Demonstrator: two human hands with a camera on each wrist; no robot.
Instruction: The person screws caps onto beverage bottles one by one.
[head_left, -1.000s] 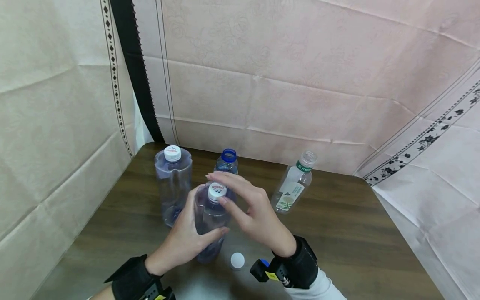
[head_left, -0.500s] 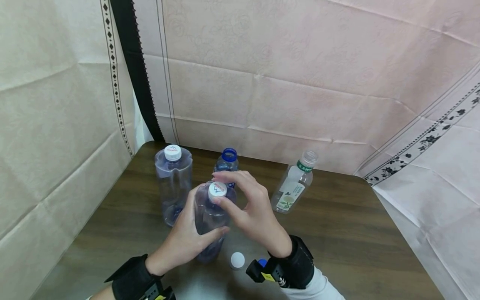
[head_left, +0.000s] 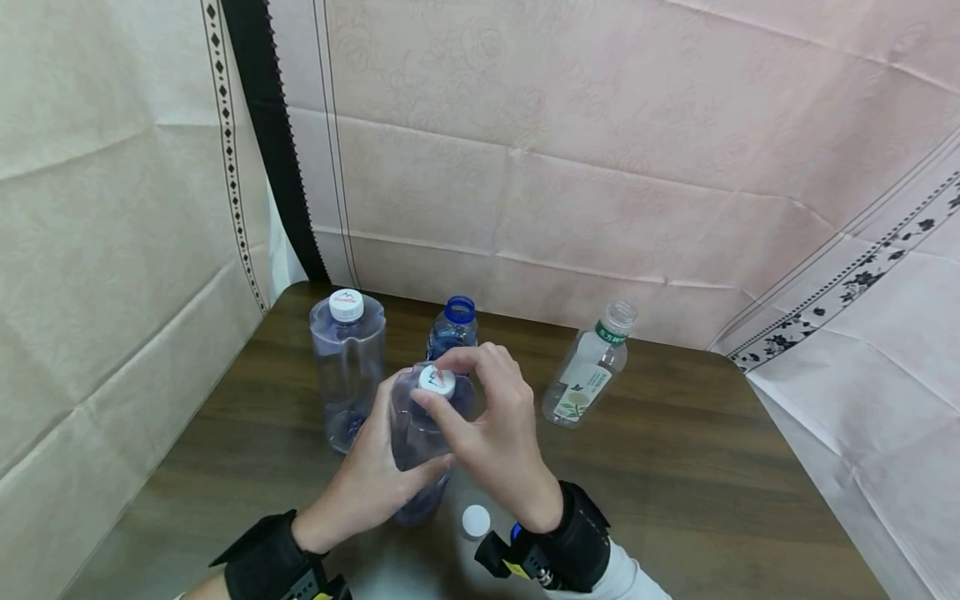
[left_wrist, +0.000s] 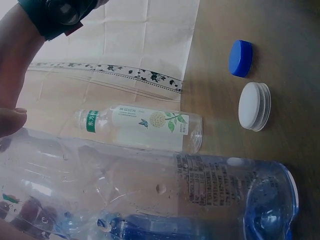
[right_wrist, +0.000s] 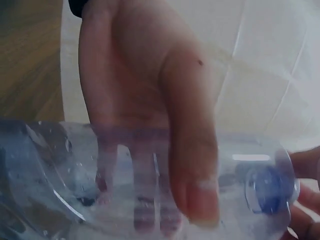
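Left hand [head_left: 377,482] grips a clear bottle [head_left: 417,437], seemingly to steady it, away from the surface [head_left: 697,467]'s far edge; right hand [head_left: 495,433] pinches its white cap [head_left: 437,380]

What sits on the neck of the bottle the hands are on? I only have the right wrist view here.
Observer: The head view shows a white cap with a printed top at the neck of the held bottle.
Operator: Are any loose caps lying about? My view shows none.
Observer: Yes, two: in the left wrist view, a blue cap and a plain white cap lie near each other on the table.
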